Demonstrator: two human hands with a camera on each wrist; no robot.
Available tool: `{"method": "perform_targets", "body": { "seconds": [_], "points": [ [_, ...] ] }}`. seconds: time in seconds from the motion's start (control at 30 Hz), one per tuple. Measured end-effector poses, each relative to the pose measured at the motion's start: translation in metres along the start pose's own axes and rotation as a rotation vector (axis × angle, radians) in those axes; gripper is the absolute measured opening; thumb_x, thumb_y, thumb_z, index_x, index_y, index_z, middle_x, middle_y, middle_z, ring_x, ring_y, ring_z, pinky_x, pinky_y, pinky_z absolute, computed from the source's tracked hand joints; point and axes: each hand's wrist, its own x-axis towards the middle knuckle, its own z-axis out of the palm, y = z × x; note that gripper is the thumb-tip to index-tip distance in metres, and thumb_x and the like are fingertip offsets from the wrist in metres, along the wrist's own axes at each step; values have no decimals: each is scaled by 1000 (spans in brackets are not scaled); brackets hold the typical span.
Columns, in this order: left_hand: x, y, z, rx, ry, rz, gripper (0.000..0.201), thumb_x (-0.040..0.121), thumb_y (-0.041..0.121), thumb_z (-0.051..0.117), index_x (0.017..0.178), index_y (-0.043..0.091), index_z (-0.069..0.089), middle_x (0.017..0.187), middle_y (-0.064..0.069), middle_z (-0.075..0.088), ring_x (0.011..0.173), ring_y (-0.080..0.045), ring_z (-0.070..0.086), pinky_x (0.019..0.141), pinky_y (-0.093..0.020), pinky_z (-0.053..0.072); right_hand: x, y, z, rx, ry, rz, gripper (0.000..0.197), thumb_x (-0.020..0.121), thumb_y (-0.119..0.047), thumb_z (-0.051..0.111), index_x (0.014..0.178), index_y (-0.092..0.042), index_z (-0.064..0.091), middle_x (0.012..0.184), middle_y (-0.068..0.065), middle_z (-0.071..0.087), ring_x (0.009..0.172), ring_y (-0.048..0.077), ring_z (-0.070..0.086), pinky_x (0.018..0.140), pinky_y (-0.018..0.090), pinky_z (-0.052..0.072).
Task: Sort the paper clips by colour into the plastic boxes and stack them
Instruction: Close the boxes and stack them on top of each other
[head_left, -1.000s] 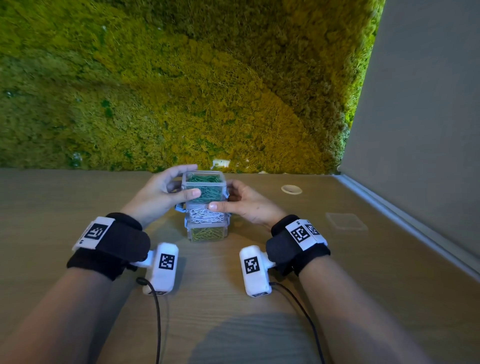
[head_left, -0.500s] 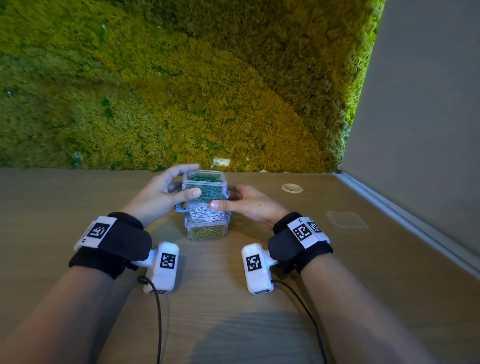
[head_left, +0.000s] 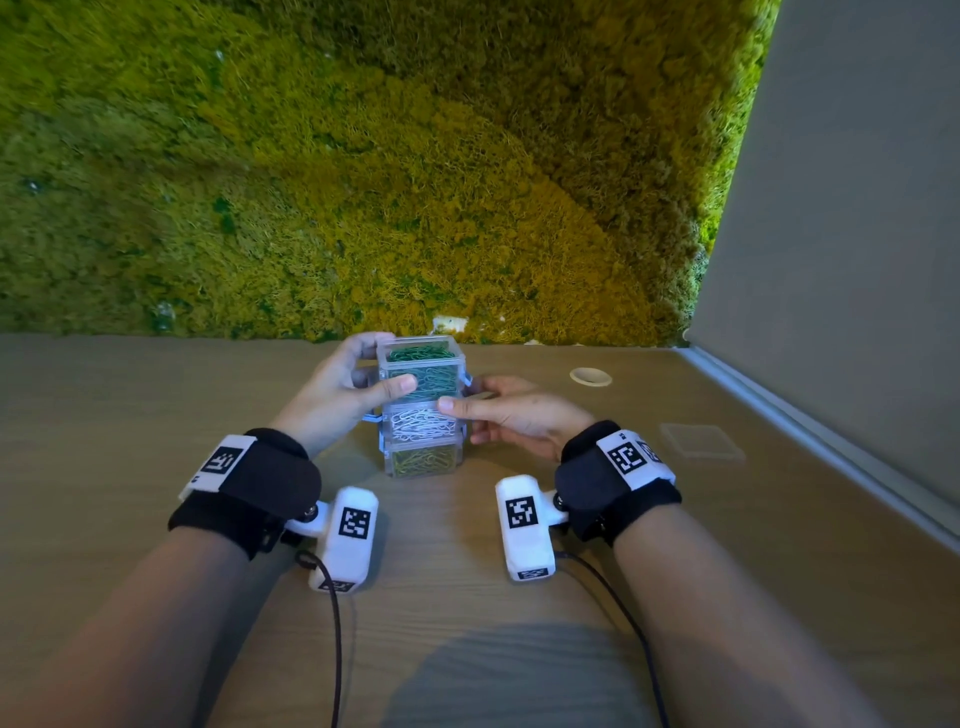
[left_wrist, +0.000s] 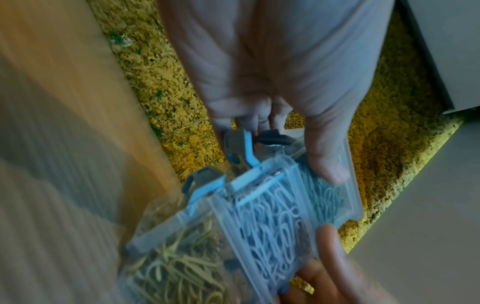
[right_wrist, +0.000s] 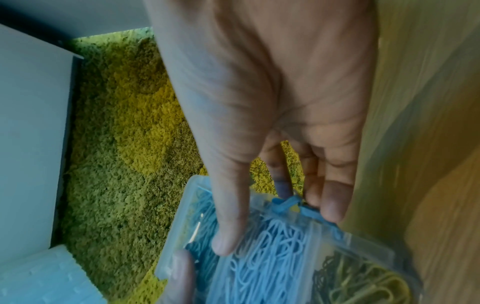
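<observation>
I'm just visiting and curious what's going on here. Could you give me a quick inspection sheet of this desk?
Surface: wooden table.
Job's things: three clear boxes stacked; green clips box on top, white clips box in the middle, yellow clips box at the bottom.
Clutter: clear lid; small round disc.
Hands: left hand grips the top box; right hand holds the stack.
Cables: black cable from each wrist camera.
Surroundings: moss wall; grey wall.
</observation>
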Motion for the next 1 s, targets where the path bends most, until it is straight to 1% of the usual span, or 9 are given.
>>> {"method": "perform_targets", "body": {
  "seconds": [0.1,0.17,0.33,0.4,0.5,0.6,0.77,0.87,1.0],
  "points": [
    [0,0,-5,3,-13,-6,54,86,20,63,135,15,41,129,1,52,108,-14,60,78,-21,53,-1,-4,-6,-39,100,-50,37,76,-31,78,106,-14,64,111,4,68,107,19,61,95,36,48],
    [0,0,-5,13,-23,-8,54,85,22,63,135,16,42,129,1,52,108,-15,60,76,-20,52,-3,-7,-9,41,129,-94,33,77,-22,77,106,-10,65,112,7,69,110,22,62,103,43,44],
    [-1,1,-5,31,-17,-12,49,89,19,62,134,17,44,128,5,51,101,-8,62,71,-14,53,-9,-14,-11,228,55,-147,35,84,-11,68,114,-29,63,123,4,64,118,28,54,96,49,41],
    [-1,2,-4,32,-10,-10,48,89,18,62,134,17,43,129,4,50,92,0,62,69,-12,52,-9,-14,-9,269,0,-132,39,86,-9,65,119,-28,59,124,8,62,112,32,56,95,52,43],
    [-2,4,-3,23,-1,-18,48,89,17,61,134,17,43,128,7,49,88,5,60,66,-10,51,-8,-14,-6,341,-1,-156,43,86,-3,63,124,-22,55,126,16,61,104,32,60,94,47,48],
    [-3,4,-3,23,1,-18,47,89,17,62,133,19,44,125,11,49,82,13,59,63,-7,49,-7,-16,-7,434,80,-214,49,82,8,64,124,-15,55,114,19,66,100,27,65,96,38,50],
    [-2,3,-1,21,6,-28,50,88,18,63,134,17,42,130,3,49,99,-5,58,66,-10,50,-7,-21,-5,430,145,-202,57,78,11,67,128,-11,49,110,20,68,95,25,68,88,33,55],
    [-2,5,1,29,22,-16,50,88,16,63,133,14,43,127,3,50,99,-10,59,67,-11,51,-9,-24,-5,389,130,-231,58,78,8,68,128,-14,49,114,18,66,100,25,67,91,33,53],
    [-6,10,9,16,5,-11,50,89,15,62,134,22,43,112,24,47,89,7,52,61,-3,46,-9,-23,6,169,152,-334,55,82,-15,73,131,-23,49,128,7,55,108,21,62,88,32,53]
  ]
}}
